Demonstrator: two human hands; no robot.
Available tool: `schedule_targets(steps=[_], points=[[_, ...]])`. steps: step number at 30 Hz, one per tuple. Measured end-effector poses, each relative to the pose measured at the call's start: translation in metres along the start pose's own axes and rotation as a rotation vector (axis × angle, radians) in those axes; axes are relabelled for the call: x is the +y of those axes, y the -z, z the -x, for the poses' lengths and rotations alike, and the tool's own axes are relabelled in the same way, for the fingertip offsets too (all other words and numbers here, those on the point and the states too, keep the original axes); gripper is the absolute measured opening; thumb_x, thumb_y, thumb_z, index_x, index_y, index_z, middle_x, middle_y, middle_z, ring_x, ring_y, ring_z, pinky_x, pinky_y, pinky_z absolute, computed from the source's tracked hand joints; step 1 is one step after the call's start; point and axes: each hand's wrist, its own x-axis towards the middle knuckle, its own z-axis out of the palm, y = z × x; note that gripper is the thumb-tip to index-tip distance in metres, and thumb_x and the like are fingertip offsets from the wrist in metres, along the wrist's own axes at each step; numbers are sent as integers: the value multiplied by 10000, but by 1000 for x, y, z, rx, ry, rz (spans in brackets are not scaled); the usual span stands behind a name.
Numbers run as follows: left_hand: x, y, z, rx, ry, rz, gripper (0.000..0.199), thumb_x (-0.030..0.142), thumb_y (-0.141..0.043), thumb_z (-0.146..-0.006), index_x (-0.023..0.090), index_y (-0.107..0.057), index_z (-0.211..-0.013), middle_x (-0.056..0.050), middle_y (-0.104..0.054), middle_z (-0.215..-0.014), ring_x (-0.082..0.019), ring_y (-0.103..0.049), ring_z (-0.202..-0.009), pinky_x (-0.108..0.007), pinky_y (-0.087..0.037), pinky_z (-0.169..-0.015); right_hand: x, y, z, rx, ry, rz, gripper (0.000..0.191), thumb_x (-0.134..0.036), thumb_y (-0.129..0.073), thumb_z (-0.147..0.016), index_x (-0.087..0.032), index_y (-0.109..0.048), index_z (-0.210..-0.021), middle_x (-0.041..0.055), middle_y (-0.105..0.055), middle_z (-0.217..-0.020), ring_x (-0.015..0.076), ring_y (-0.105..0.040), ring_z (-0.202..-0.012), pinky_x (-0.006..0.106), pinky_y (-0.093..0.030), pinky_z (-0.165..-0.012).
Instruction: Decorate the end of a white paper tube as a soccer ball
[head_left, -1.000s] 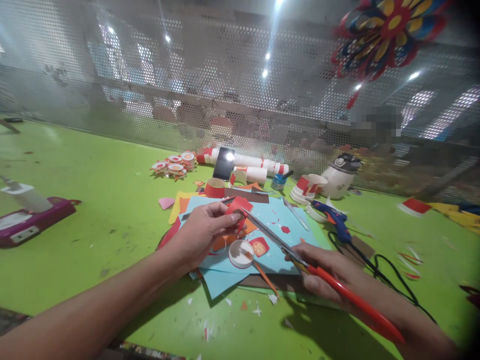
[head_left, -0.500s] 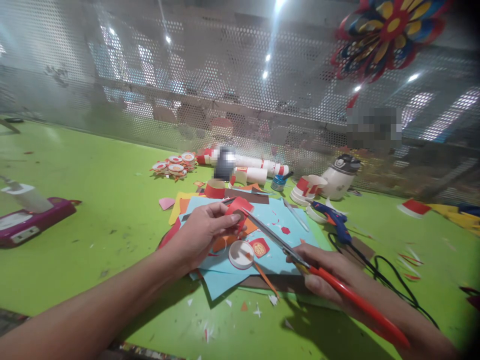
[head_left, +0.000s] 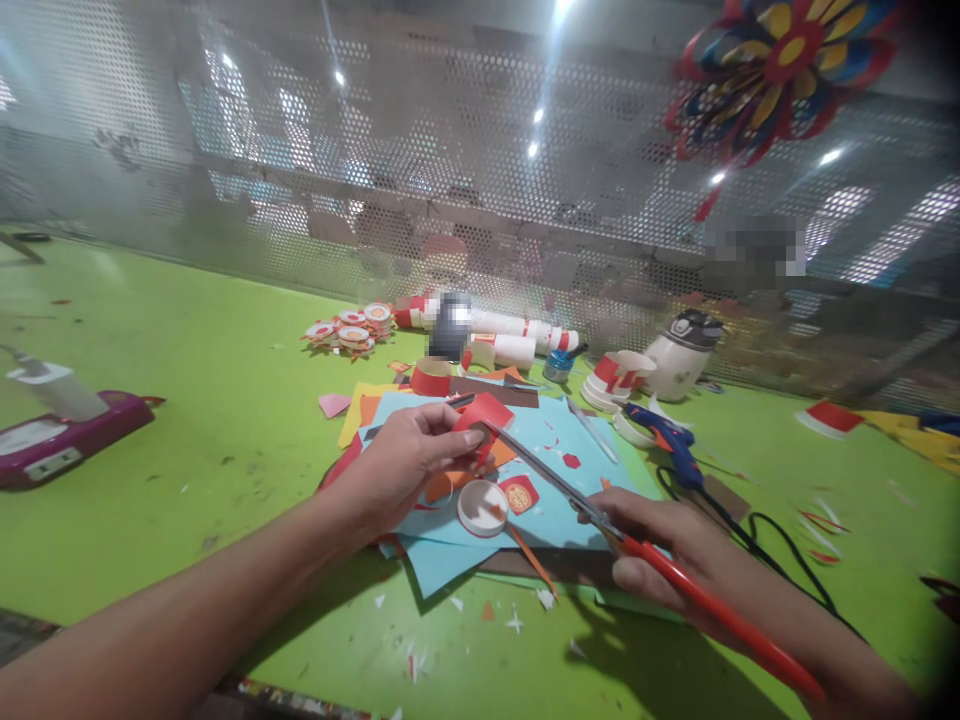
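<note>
My left hand (head_left: 420, 450) pinches a small piece of red paper (head_left: 491, 412) between thumb and fingers, above blue paper sheets (head_left: 442, 570). In my right hand (head_left: 660, 545) is a pair of scissors (head_left: 562, 487) with red handles. The tips of its blades meet the red paper beside my left thumb. Below the paper lies a shallow white paper ring (head_left: 482, 508), with orange scraps in it. Beside it sits a red square with a gold emblem (head_left: 519, 495). An orange strip (head_left: 534, 560) reaches toward the table's front.
A blue glue gun (head_left: 675, 445) with a black cord lies at right. Behind stand a red-and-white paper cup shape (head_left: 619, 378), a blue jar (head_left: 557, 365), white paper tubes (head_left: 514, 352) and stacked small discs (head_left: 352, 330). A purple power strip (head_left: 97, 435) is at left.
The red paper and the scissors have shifted very slightly to the right, and the paper's upper edge is tilted a bit differently. Both hands keep their hold.
</note>
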Motion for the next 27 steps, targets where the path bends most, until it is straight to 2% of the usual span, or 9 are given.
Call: schedule_targets(steps=[7,10,16,22,27], points=[[1,1,-2,-17,12,-15,249,247,-835,-663,131,-614,-656,-10,-660,-640,-119,-611,-599,-281,-469,-648,-1,0,2,45,31,-8,419,-598,-526,-881,-210,-631,-1002,29,-621,-835,171,-546,-711,253,-447,-628],[1,2,-1,-12,-38,-74,221,259,-805,-702,137,-623,-677,-19,-668,-657,-135,-626,-629,-287,-469,-657,2,-1,1,51,49,4,390,-574,-522,-887,-225,-640,-1013,30,-635,-828,176,-561,-688,257,-459,-615],[10,-1,4,7,-133,-196,200,259,-758,-739,145,-609,-670,-18,-664,-647,-134,-614,-621,-275,-468,-639,7,-6,-1,121,99,67,347,-550,-519,-865,-242,-664,-931,34,-625,-685,198,-569,-587,263,-464,-527],[17,-2,7,-14,-163,-260,188,270,-737,-755,149,-608,-690,-25,-677,-665,-136,-615,-642,-267,-468,-640,8,-7,0,170,140,71,313,-526,-561,-851,-261,-679,-969,39,-676,-769,214,-626,-656,266,-513,-597],[19,-3,8,15,-146,-291,199,265,-739,-746,155,-601,-655,-29,-681,-662,-149,-620,-658,-275,-463,-647,6,-7,-1,153,141,29,411,-593,-528,-860,-222,-669,-966,50,-672,-797,210,-612,-681,268,-488,-615]])
